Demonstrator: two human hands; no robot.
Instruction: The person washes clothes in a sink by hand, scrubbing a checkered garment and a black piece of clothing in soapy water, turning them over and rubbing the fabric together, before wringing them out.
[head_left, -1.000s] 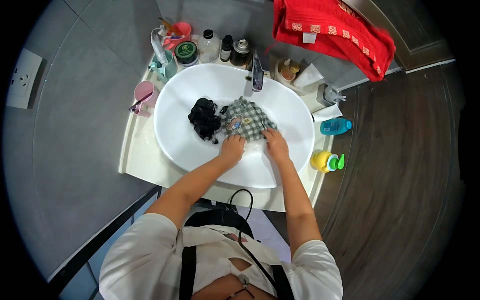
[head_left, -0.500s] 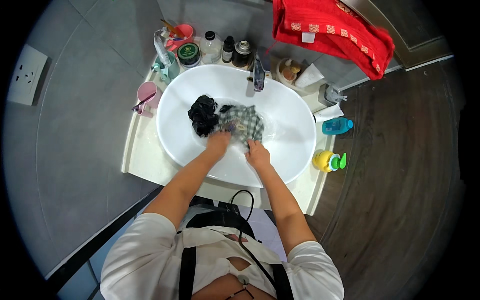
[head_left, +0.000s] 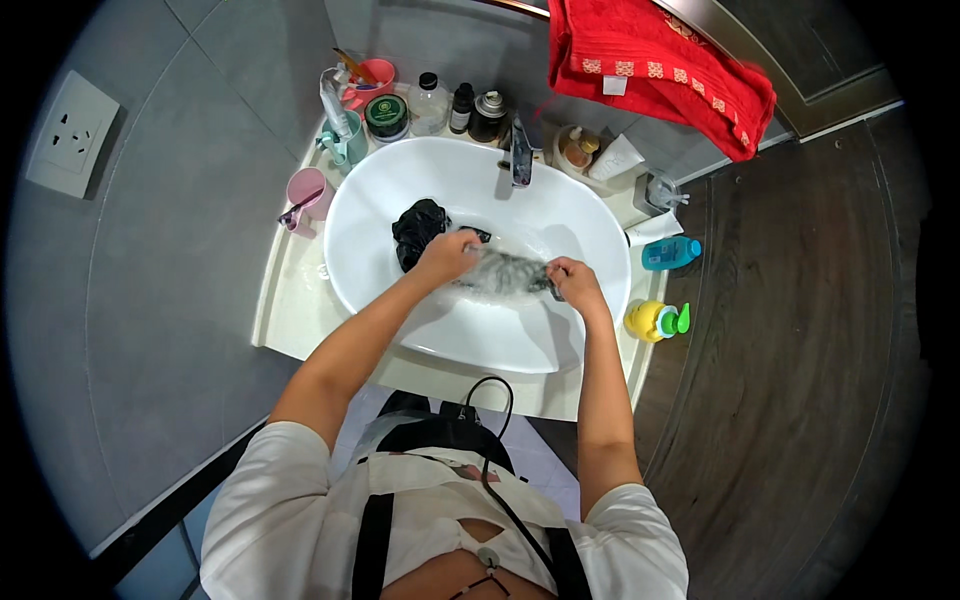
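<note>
Pinching a blurry grey cloth (head_left: 508, 272), the left hand (head_left: 449, 257) and right hand (head_left: 579, 285) each have fingers closed on one end. It is in the white sink (head_left: 440, 335), with some water. The black cloth (head_left: 418, 226) bunches by the left hand, not held. Neither cloth is out yet. Farther off, a green cup (head_left: 350, 152) holds a white tube (head_left: 335, 108); a red cup (head_left: 379, 76) holds a brown stick (head_left: 352, 64).

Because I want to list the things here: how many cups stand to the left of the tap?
3: a red cup at the back, a blue-green cup in front of it, and a pink cup closest to the front. Another could be hidden behind them.
</note>
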